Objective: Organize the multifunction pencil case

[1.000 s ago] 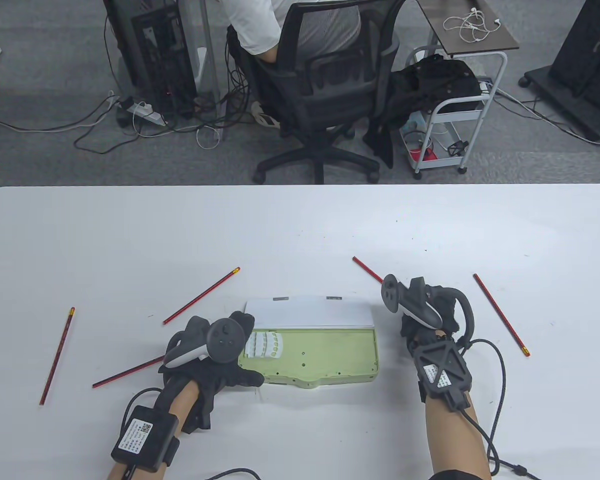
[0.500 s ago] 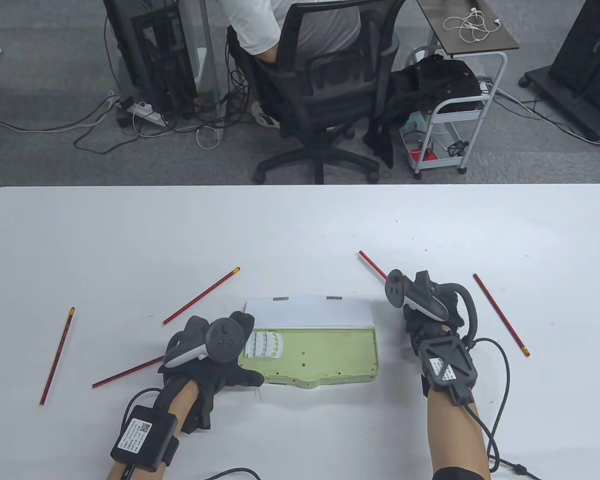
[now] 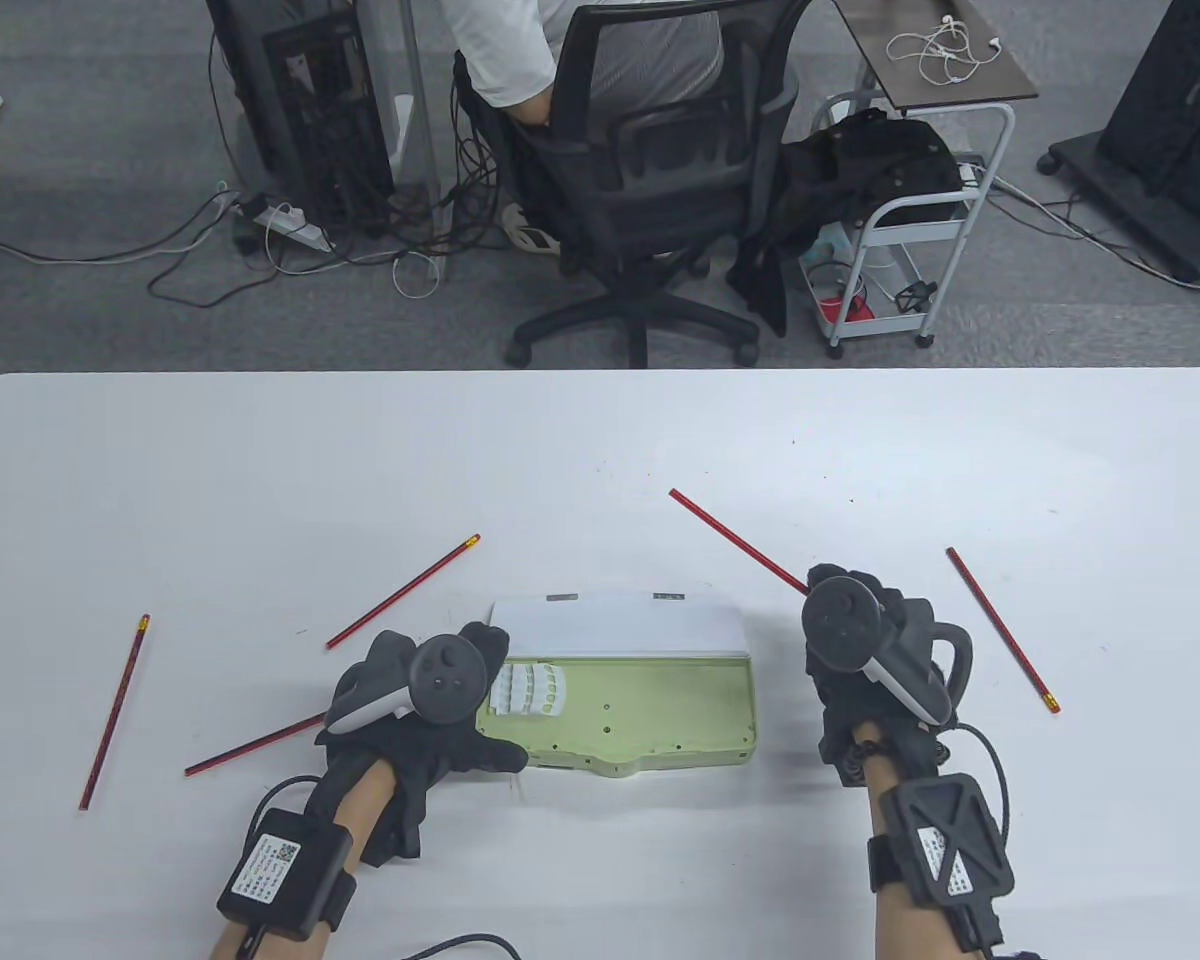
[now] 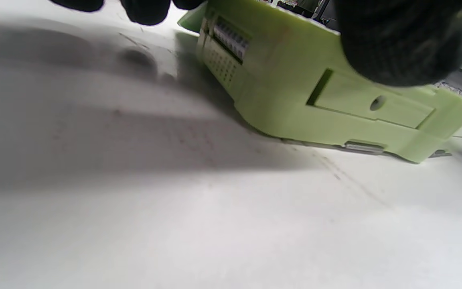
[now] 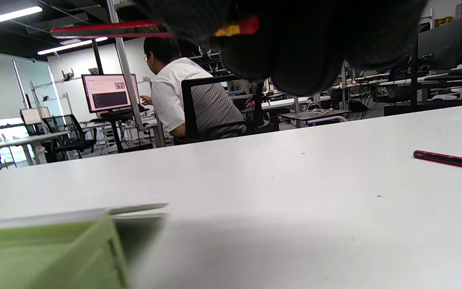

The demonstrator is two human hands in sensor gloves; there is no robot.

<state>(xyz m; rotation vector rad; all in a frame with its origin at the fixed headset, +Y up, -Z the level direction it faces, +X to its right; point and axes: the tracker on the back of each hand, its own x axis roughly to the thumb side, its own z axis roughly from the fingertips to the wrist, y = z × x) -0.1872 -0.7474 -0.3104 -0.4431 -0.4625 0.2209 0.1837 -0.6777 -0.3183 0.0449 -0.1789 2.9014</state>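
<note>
A light green pencil case [image 3: 650, 710] lies open near the table's front, its white lid [image 3: 620, 628] folded back flat. My left hand [image 3: 482, 700] holds the case's left end, thumb at the front edge and fingers at the back. The left wrist view shows the case's front wall [image 4: 295, 92] under my thumb. My right hand [image 3: 828, 592] is just right of the case and grips a red pencil [image 3: 735, 540], which points up-left over the table. The right wrist view shows that pencil [image 5: 110, 30] held in my fingers above the table.
Other red pencils lie loose on the white table [image 3: 600, 450]: one at the right [image 3: 1000, 630], one left of the lid [image 3: 403, 592], one under my left hand [image 3: 255, 745], one far left [image 3: 113, 712]. An office chair [image 3: 650, 190] stands beyond the far edge.
My right hand has drawn back toward the front edge with the red pencil, and more of the pencil now shows ahead of the hand. The left hand and the case have not moved.
</note>
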